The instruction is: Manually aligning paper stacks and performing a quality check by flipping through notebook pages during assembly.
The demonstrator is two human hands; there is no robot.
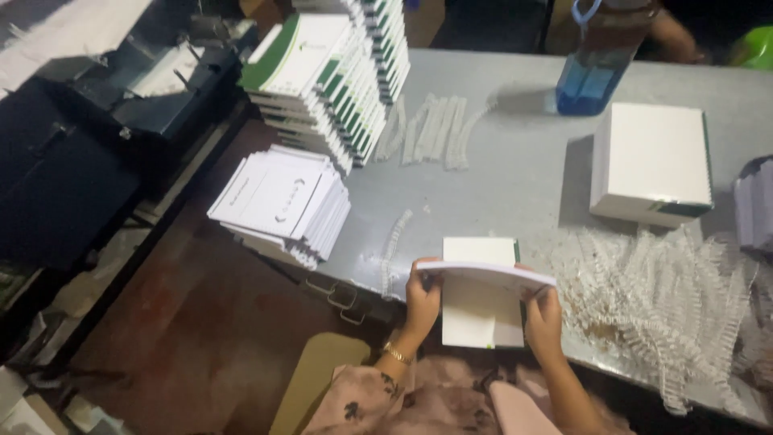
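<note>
Here, looking down from the head camera, I see both hands on one stack of white sheets (483,278) at the near edge of the grey table (515,177). My left hand (422,296) pinches the stack's left end, fingers curled closed around it; my right hand (544,316) closes on the right end the same way. The stack is lifted at a slight tilt — held by its two short ends, I judge, so the sheets stay squared. It hovers just over a white pad (481,310) lying flat on the table edge.

To the right, a heap of clear plastic binding combs (668,314) sits within the right hand's reach. A single comb (394,242) lies just left of the pad, and more combs (431,129) lie in a row farther back.

At the far left, a tall leaning pile of green-and-white booklets (330,72), and a lower pile of white booklets (282,205) overhanging the table's corner. A white box (652,161) stands to the right, a blue water bottle (596,64) behind it. A dark machine (145,97) stands off the table — details too dim to tell.
</note>
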